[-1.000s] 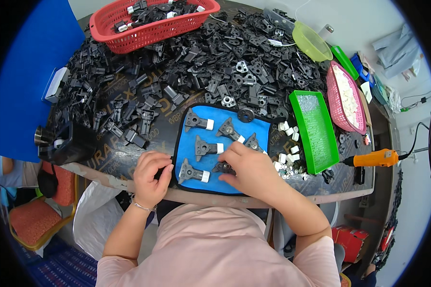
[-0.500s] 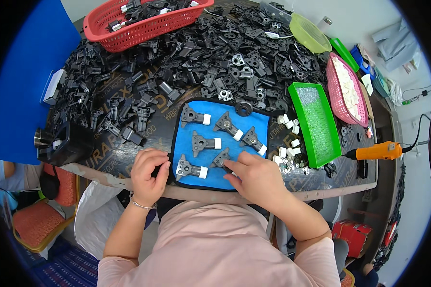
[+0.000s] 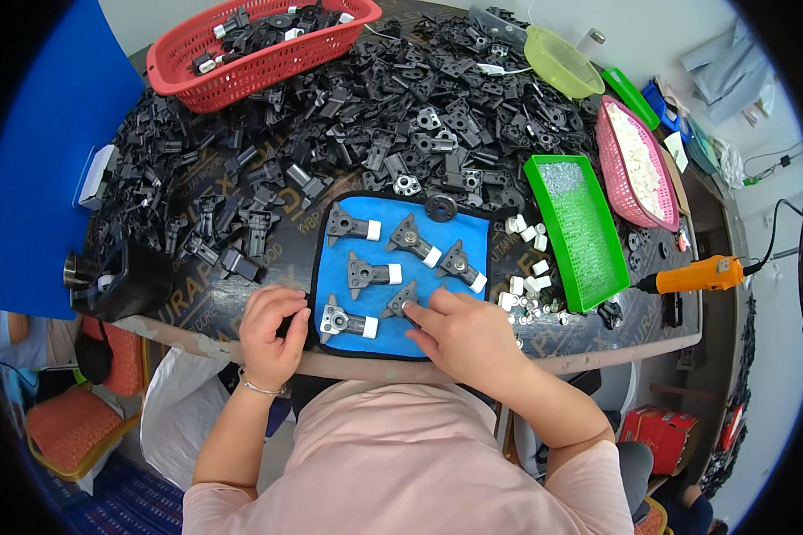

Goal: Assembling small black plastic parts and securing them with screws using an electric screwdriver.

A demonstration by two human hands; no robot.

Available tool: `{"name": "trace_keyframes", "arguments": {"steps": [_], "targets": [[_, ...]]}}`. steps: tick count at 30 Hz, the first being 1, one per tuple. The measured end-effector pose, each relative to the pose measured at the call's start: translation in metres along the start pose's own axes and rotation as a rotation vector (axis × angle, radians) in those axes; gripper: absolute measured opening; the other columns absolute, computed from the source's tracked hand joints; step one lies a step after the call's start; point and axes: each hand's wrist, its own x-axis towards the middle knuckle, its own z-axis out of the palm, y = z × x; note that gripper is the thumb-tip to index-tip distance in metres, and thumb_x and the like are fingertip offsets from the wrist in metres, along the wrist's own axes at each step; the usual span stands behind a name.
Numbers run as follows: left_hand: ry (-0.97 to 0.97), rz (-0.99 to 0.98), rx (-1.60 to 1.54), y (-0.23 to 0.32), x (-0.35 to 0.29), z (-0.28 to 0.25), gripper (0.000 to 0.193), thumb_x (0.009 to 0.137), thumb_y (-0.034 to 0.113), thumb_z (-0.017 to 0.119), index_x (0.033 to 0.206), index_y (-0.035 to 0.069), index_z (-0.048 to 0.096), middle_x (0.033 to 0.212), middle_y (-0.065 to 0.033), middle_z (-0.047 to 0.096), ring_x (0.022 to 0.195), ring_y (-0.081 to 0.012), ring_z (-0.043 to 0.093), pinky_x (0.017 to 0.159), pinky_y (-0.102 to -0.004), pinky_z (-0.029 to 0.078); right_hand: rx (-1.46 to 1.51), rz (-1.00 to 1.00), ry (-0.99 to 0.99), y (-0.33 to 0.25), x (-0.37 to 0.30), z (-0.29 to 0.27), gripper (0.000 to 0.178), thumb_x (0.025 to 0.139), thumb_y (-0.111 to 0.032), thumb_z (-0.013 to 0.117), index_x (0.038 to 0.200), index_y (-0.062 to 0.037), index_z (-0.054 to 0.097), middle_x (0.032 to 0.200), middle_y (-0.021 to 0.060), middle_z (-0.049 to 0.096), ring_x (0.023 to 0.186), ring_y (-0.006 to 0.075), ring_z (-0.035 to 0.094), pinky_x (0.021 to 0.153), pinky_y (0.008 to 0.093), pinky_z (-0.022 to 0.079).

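On the blue mat (image 3: 326, 267) lie several black T-shaped plastic brackets, most with a white end cap showing, such as the lower-left bracket (image 3: 346, 322) and the middle-left bracket (image 3: 372, 271). My right hand (image 3: 475, 337) reaches over the mat's lower right, its fingers closed at the middle of the lower-right bracket (image 3: 399, 300). The hand hides that bracket's outer end. Resting by the mat's left edge, my left hand (image 3: 275, 337) is loosely curled, thumb apart from the fingers, with nothing visible in it. A black round disc (image 3: 441, 208) sits at the mat's top edge.
Loose black plastic parts (image 3: 455, 107) heap across the back. At right are white caps (image 3: 528, 285), a green tray (image 3: 533, 178) of small clear pieces, a pink basket (image 3: 608, 152) and an orange electric screwdriver (image 3: 700, 275). A red basket (image 3: 268, 64) stands far left.
The whole view has shifted slightly, so the mat appears a little farther left and lower. My right fingers stay at the same bracket; my left hand has barely moved.
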Motion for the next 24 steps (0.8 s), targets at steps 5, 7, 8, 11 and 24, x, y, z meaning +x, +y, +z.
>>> {"name": "trace_keyframes", "arguments": {"steps": [5,7,8,11,24], "targets": [[-0.014,-0.003,-0.006,-0.001,0.001,0.001,0.01,0.075,-0.003,0.065,0.084,0.0,0.063,0.089,-0.013,0.065,0.086,-0.0295,0.06,0.08,-0.0365,0.047,0.082,0.093,0.038,0.012,-0.007,-0.02,0.025,0.076,-0.02,0.071,0.099,-0.011,0.069,0.079,0.0046,0.059,0.07,0.0231,0.062,0.056,0.0338,0.05],[-0.019,-0.02,-0.006,0.0,-0.002,-0.001,0.008,0.077,-0.002,0.064,0.085,0.0,0.062,0.09,-0.0135,0.065,0.087,-0.0293,0.06,0.082,-0.0366,0.046,0.191,0.263,0.162,0.037,-0.018,-0.032,0.02,0.073,-0.009,0.072,0.092,-0.0079,0.067,0.082,0.009,0.064,0.067,0.0259,0.063,0.059,0.0338,0.051],[-0.02,-0.016,-0.002,0.0,-0.002,-0.001,0.008,0.077,-0.003,0.064,0.085,0.0,0.062,0.09,-0.0135,0.065,0.087,-0.0293,0.06,0.083,-0.0366,0.046,0.192,0.297,0.251,0.057,-0.029,-0.034,0.02,0.071,-0.005,0.073,0.09,-0.0072,0.066,0.081,0.0093,0.065,0.064,0.0237,0.062,0.057,0.0327,0.05],[-0.034,-0.01,-0.023,0.001,0.0,-0.001,0.008,0.078,-0.003,0.063,0.085,0.0,0.062,0.091,-0.0134,0.065,0.088,-0.029,0.06,0.083,-0.0364,0.046,0.1,0.499,0.088,0.085,-0.056,-0.037,0.018,0.072,-0.006,0.073,0.088,-0.0067,0.065,0.078,0.0095,0.064,0.061,0.0221,0.061,0.057,0.032,0.049],[-0.035,-0.035,0.001,0.001,0.003,0.002,0.008,0.077,-0.003,0.065,0.084,0.0,0.062,0.089,-0.0135,0.065,0.084,-0.0286,0.06,0.079,-0.0353,0.047,0.206,0.481,-0.038,0.081,-0.065,-0.018,0.02,0.071,-0.007,0.072,0.083,-0.0069,0.056,0.068,0.0086,0.063,0.062,0.0276,0.062,0.057,0.0375,0.048]]}}
